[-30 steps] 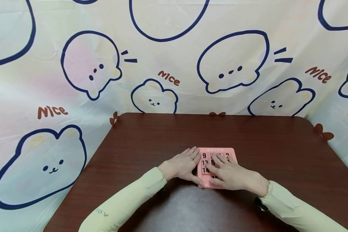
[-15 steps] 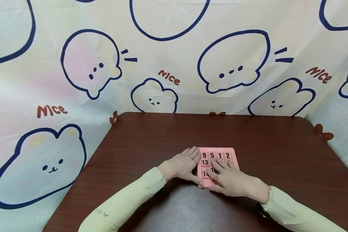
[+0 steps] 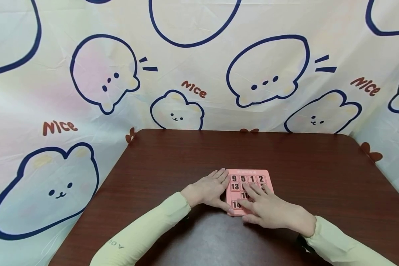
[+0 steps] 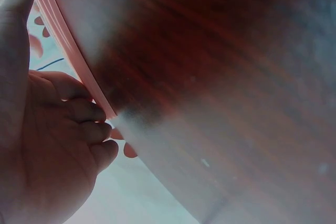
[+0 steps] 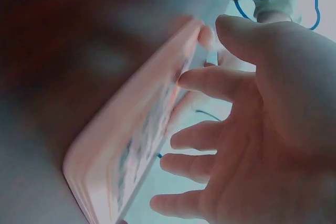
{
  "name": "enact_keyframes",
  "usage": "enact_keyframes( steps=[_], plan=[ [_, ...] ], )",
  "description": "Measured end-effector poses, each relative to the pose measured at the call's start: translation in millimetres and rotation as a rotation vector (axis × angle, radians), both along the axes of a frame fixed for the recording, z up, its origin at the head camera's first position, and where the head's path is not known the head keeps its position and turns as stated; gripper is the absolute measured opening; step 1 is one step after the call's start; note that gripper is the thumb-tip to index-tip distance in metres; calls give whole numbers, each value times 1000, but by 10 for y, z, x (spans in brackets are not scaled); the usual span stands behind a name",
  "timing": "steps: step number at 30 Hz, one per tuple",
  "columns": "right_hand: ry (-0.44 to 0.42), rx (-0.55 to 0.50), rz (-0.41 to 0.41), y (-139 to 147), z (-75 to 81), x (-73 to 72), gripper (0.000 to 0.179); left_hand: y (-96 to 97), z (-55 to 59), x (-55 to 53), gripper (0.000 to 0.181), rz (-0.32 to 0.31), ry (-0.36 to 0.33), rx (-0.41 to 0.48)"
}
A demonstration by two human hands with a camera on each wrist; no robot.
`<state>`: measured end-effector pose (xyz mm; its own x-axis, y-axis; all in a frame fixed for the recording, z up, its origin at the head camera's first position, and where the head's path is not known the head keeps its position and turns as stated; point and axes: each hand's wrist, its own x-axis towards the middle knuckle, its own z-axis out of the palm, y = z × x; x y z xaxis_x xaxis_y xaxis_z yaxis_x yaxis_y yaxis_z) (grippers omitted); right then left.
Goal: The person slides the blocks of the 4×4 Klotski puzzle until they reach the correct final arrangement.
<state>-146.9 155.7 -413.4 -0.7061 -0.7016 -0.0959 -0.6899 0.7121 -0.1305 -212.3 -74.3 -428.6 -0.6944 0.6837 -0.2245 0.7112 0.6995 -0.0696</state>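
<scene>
A pink number sliding puzzle lies flat on the table. Its far row reads 9, 5, 1, 2; the 13 tile is below the 9, then a tile-free slot, then the 14 tile. My left hand rests along the puzzle's left side, fingers at the far corner and thumb at the near one. Fingers of that hand touch the pink rim in the left wrist view. My right hand spreads over the near right part, fingertips at the tiles, hiding several. In the right wrist view its fingers look nearly straight.
The dark brown table has rounded far corners. A cloth backdrop with bear drawings hangs behind it and at both sides. Light green sleeves cover both forearms.
The 14 tile has slid toward the near edge, leaving a slot under the 13. My right hand has shifted nearer and slightly right, uncovering the far row. The left hand stays put.
</scene>
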Motion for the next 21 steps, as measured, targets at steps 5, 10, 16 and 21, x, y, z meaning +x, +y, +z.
enact_keyframes(
  steps=[5,10,16,21],
  plan=[
    [-13,8,-53,14,20,-165,57,-5,-1,-1,120,-2,-1,5],
    [-50,30,-100,9,4,-327,60,0,-5,-2,121,1,-7,8],
    [-79,24,-120,6,-41,-428,60,4,-7,-1,122,-5,5,1],
    [-89,24,-123,-10,-74,-441,57,5,-4,-1,121,1,0,-1]
  ],
)
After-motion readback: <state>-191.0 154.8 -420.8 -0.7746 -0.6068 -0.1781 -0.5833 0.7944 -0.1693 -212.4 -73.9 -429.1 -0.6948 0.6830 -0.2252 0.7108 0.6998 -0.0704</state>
